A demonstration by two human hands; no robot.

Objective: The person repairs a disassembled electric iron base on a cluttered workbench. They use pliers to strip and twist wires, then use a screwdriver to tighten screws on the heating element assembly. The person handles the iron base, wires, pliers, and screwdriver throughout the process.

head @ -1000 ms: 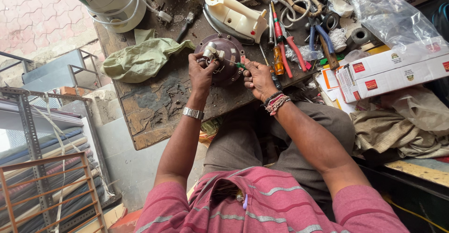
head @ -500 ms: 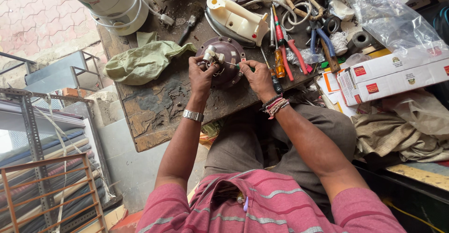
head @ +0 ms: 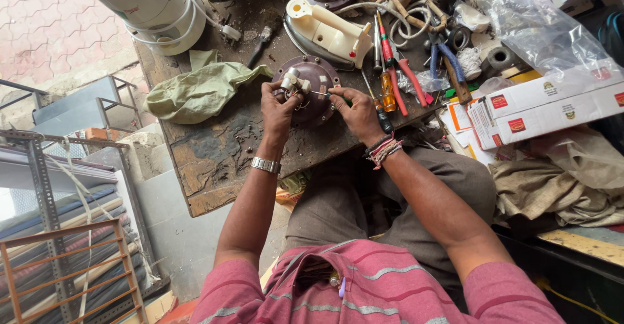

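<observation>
Workbench (head: 214,161) of worn, stained wood, cluttered with tools (head: 396,77), beside brick paving (head: 45,31).

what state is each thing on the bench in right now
left hand: fingers closed on small white part
right hand: fingers pinching thin metal tool
round maroon housing: flat on bench, under both hands
clothes iron: lying unheld
green cloth: crumpled
red-handled screwdrivers: lying loose, untouched
white boxes: closed, stacked
clear plastic bag: crumpled
</observation>
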